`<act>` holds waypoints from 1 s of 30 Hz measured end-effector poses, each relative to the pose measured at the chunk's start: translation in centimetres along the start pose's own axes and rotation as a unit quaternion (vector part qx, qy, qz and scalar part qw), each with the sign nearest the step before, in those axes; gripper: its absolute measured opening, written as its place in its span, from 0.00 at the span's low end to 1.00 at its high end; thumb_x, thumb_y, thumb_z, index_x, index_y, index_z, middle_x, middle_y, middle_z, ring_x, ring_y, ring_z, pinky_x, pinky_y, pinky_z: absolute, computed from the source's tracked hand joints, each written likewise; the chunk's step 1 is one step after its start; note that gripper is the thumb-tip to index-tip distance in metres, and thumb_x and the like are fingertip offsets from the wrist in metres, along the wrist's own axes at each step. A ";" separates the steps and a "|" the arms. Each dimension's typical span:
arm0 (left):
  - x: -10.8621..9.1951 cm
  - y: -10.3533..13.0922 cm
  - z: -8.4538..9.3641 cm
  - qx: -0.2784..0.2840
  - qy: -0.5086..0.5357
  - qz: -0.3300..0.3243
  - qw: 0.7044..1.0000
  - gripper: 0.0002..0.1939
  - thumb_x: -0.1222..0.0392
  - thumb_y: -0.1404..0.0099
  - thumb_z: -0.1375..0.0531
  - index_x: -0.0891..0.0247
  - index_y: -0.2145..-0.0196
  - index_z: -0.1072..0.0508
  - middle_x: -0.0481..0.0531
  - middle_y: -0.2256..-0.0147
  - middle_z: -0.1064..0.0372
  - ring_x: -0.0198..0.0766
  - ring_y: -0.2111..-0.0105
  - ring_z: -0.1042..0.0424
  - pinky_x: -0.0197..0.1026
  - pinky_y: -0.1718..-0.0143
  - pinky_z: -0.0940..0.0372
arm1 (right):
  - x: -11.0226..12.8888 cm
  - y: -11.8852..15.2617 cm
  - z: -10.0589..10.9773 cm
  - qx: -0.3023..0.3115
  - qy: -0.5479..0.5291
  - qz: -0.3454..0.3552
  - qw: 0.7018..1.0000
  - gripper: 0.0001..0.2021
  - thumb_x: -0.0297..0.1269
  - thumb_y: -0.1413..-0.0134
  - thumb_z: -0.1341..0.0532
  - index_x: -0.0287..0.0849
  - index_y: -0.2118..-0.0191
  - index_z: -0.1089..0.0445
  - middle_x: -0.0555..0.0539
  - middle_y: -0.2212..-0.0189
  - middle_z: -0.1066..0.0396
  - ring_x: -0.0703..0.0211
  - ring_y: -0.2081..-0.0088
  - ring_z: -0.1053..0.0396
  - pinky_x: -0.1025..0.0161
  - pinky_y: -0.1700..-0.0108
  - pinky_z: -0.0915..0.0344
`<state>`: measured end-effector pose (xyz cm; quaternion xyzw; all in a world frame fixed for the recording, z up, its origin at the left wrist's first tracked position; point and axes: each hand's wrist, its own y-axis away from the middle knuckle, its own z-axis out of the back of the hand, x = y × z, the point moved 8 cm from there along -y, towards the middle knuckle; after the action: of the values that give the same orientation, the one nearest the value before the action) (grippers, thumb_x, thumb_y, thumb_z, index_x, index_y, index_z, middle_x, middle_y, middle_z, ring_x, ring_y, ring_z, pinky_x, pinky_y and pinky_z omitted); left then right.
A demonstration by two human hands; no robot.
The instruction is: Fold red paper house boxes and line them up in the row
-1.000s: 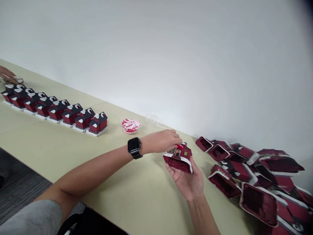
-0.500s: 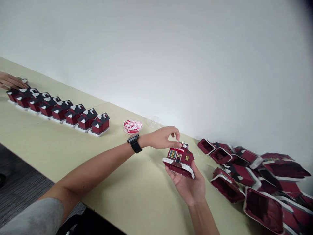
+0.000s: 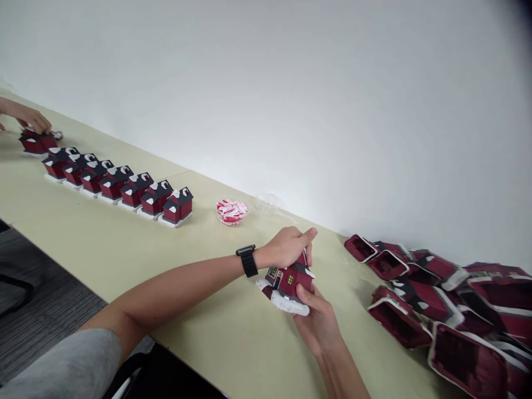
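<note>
Tabletop: house box (image 3: 287, 281) between both hands.

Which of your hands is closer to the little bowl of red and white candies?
Left. The left hand sits just below the candy bowl, atop the house box; the right hand is farther down, under the box.

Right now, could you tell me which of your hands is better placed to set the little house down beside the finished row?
Probably the left hand: it lies over the house on the side toward the row, while the right hand cups it from below.
</note>
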<state>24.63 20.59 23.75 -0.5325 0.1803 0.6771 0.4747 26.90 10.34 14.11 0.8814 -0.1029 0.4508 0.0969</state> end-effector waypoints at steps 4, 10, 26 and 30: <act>-0.4 0.1 0.3 -0.013 -0.027 0.000 1.000 0.43 0.35 0.26 0.63 0.66 0.76 0.22 0.53 0.82 0.34 0.35 0.76 0.34 0.39 0.68 0.40 | 0.6 0.1 -0.6 0.000 0.031 0.009 0.999 0.22 0.42 0.54 0.26 0.41 0.52 0.23 0.39 0.58 0.20 0.38 0.54 0.23 0.40 0.44 0.33; -2.9 2.3 2.4 0.080 -0.239 0.004 0.968 0.39 0.29 0.40 0.41 0.64 0.44 0.29 0.61 0.48 0.27 0.49 0.52 0.28 0.43 0.56 0.37 | 1.6 0.1 -1.4 -0.020 0.122 0.109 0.986 0.42 0.40 0.58 0.23 0.53 0.36 0.37 0.42 0.43 0.28 0.43 0.45 0.28 0.46 0.43 0.32; 6.2 9.4 24.3 0.050 -0.465 0.219 0.857 0.34 0.43 0.44 0.35 0.59 0.42 0.30 0.58 0.45 0.28 0.47 0.50 0.29 0.37 0.55 0.37 | 1.3 0.2 -1.5 0.000 0.216 0.104 0.971 0.30 0.53 0.45 0.33 0.58 0.38 0.37 0.46 0.35 0.40 0.43 0.36 0.43 0.41 0.44 0.32; 6.7 9.7 24.3 0.052 -0.478 0.176 0.859 0.36 0.51 0.41 0.38 0.61 0.36 0.37 0.59 0.36 0.38 0.49 0.39 0.38 0.41 0.41 0.43 | 0.9 0.2 -1.5 -0.001 0.227 0.093 0.970 0.30 0.54 0.45 0.33 0.58 0.38 0.37 0.45 0.36 0.40 0.41 0.37 0.42 0.41 0.45 0.32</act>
<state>3.26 37.09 24.16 -0.0778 0.0571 0.9102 0.4027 26.21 10.45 15.76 0.7427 -0.1603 0.6456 0.0765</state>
